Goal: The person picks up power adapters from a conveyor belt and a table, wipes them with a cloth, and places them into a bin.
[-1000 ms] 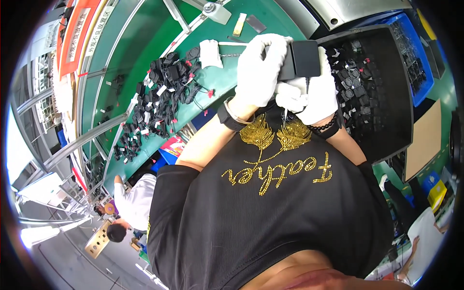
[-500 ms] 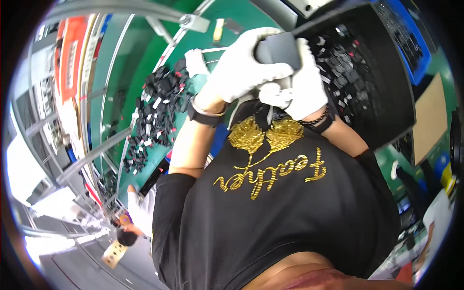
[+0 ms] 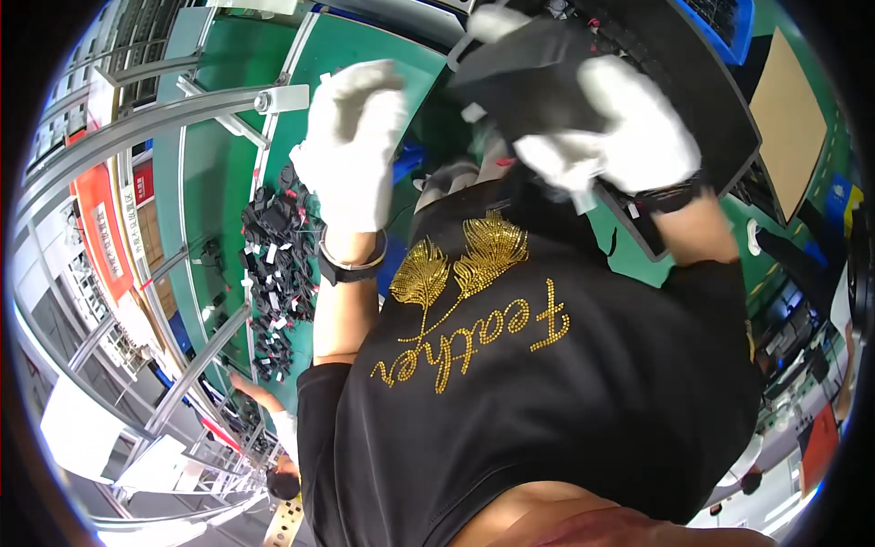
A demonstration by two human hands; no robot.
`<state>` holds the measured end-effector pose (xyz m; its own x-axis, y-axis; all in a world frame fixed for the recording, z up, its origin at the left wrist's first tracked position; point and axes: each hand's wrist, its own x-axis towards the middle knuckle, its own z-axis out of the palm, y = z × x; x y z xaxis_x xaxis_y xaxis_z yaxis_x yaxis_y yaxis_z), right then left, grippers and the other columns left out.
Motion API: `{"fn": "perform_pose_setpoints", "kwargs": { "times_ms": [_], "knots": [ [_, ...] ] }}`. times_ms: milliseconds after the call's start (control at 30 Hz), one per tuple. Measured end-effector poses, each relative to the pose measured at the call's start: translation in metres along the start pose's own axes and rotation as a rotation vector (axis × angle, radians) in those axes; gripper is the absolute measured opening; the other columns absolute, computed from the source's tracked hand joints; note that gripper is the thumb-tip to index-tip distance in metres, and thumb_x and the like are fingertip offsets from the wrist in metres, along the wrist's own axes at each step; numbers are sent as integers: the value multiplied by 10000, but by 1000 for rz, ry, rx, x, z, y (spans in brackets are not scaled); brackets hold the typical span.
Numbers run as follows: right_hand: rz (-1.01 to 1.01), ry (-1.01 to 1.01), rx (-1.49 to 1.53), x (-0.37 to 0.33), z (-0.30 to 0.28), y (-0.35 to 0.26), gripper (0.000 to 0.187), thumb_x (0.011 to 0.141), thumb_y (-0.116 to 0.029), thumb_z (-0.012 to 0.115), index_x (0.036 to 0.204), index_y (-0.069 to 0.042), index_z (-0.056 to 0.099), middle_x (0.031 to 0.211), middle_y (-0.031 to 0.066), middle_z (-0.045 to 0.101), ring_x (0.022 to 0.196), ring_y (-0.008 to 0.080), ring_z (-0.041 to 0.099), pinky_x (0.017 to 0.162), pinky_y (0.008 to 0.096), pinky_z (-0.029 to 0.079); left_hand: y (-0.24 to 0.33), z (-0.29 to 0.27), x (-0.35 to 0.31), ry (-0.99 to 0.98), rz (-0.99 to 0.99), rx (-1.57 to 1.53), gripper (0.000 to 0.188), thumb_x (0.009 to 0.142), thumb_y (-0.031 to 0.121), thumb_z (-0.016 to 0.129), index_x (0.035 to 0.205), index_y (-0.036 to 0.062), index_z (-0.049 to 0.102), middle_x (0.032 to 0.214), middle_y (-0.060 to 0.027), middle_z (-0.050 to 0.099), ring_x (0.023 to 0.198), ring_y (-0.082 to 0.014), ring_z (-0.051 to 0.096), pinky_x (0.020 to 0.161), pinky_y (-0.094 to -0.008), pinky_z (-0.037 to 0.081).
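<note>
My left hand (image 3: 351,150), in a white glove, is raised above the green table with its fingers curved and apart and nothing in them. My right hand (image 3: 638,137), also white-gloved, closes on the right end of a black box-shaped piece (image 3: 533,77), smeared by motion, so its exact kind is unclear. Some white bunched material (image 3: 570,173) hangs below the right hand's fingers; I cannot make out what it is. Beyond the black piece, a blurred white shape (image 3: 497,23) shows at the top, perhaps a glove.
Left of my left arm, a heap of small black corded parts (image 3: 278,264) lies on the green table (image 3: 342,46). A large black tray (image 3: 720,137) stands right, beside a blue crate (image 3: 729,27) and cardboard sheet (image 3: 793,118). A metal rail (image 3: 182,105) crosses the left side.
My hands have parted: the left let go of the dark piece and moved left, while the right moved right. The view has shifted as well.
</note>
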<state>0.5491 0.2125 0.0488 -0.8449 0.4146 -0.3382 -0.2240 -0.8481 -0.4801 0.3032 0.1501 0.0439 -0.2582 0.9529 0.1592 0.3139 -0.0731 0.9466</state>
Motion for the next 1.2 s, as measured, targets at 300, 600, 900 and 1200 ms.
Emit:
{"fn": "perform_pose_setpoints", "kwargs": {
  "times_ms": [300,600,900,1200],
  "knots": [
    [-145,428,-1856,11,-58,-87,864,815,-337,710,1496,-86,241,1487,218,315,1369,312,349,1138,400,279,-32,-17,-65,-18,-587,86,220,919,120,626,1091,-15,619,986,-63,656,886,-104,594,848,-252,473],
    [-104,-500,-2300,97,-228,54,906,602,-156,769,1403,-33,365,1359,221,409,1236,390,426,1025,452,374,-33,-26,-112,-18,-681,269,261,924,171,610,1147,36,603,1073,-92,633,986,-158,607,877,-291,474],
    [10,-385,-2539,124,-295,104,597,783,-109,565,1350,-9,405,1270,191,467,1085,356,486,929,441,409,-44,-40,-145,131,-769,287,340,859,276,671,1114,55,631,1030,-125,614,873,-244,633,810,-328,502],
    [305,-397,-2627,126,-186,69,524,819,-179,566,1318,-36,494,1307,182,515,1242,323,470,1043,426,368,-146,-175,-155,619,-589,831,512,783,351,692,1182,45,590,1155,-187,583,1093,-340,553,947,-390,453]
  ]
}}
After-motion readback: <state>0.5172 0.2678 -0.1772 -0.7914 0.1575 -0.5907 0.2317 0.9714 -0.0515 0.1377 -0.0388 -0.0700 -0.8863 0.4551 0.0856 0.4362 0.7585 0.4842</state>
